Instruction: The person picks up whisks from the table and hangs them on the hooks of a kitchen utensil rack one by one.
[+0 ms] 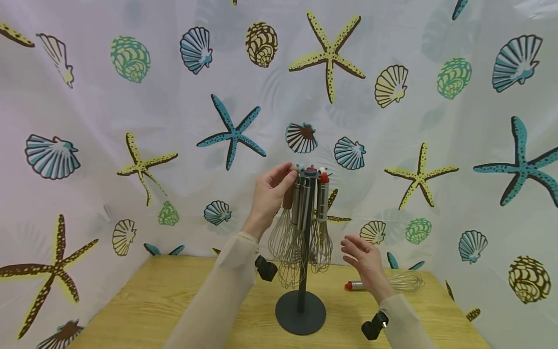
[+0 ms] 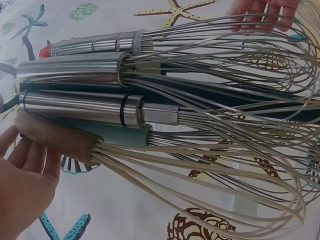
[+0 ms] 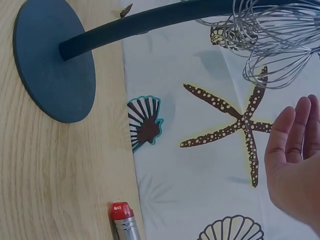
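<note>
Several whisks hang from the top of a dark round-based stand [image 1: 301,315]. My left hand [image 1: 267,201] is at the stand's top left and pinches the upper end of a whisk with a brown wooden handle [image 2: 60,137]. In the left wrist view its fingers lie behind that handle; the hook end is hidden. Beside it hang steel-handled whisks [image 2: 75,70] and one with a pale green handle [image 2: 125,130]. My right hand [image 1: 366,261], fingers loosely extended and holding nothing, hovers right of the hanging wires, apart from them.
Another whisk [image 1: 405,281], with a red-ended metal handle, lies on the wooden table [image 1: 144,300] behind my right hand. A curtain [image 1: 270,106] printed with shells and starfish surrounds the table at the back and sides.
</note>
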### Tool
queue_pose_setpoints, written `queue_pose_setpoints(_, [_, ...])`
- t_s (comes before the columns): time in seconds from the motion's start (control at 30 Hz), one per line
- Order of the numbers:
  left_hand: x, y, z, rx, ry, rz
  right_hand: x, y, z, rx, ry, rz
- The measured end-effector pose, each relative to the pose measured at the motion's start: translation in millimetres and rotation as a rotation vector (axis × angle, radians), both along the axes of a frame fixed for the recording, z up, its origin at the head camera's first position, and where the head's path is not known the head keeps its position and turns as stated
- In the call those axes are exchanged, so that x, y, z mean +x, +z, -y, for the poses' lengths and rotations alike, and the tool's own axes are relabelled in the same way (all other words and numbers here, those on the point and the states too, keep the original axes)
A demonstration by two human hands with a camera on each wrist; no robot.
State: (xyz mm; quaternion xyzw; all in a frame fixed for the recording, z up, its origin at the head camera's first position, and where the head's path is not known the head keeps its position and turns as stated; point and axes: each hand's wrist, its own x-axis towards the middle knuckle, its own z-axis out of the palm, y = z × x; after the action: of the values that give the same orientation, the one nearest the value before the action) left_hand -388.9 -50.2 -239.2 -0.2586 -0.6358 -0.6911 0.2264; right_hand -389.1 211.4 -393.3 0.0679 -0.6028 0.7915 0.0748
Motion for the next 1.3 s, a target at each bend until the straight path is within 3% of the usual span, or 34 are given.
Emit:
queue_pose_setpoints(0.23, [-0.3,2.2,1.9,-0.023,-0.022,0.0,-0.3,-2.1,-4,-0.007,0.007,0.03])
queue_pose_setpoints(0.67, [1.3,4.7,0.9,0.041,-0.103,0.02,0.8,-4.5,-3,-0.042,0.01,0.016])
queue_pose_setpoints(0.97, [3.0,4.8,-4.5,0.075,-0.077,-0.005,0.4,-5.6,-7,-0.07,0.024,0.019])
queue_pose_setpoints(1.3, [5.2,-2.9,-7.2,0.084,-0.026,-0.044,2.6,-6.6,-9,-0.075,0.01,0.021])
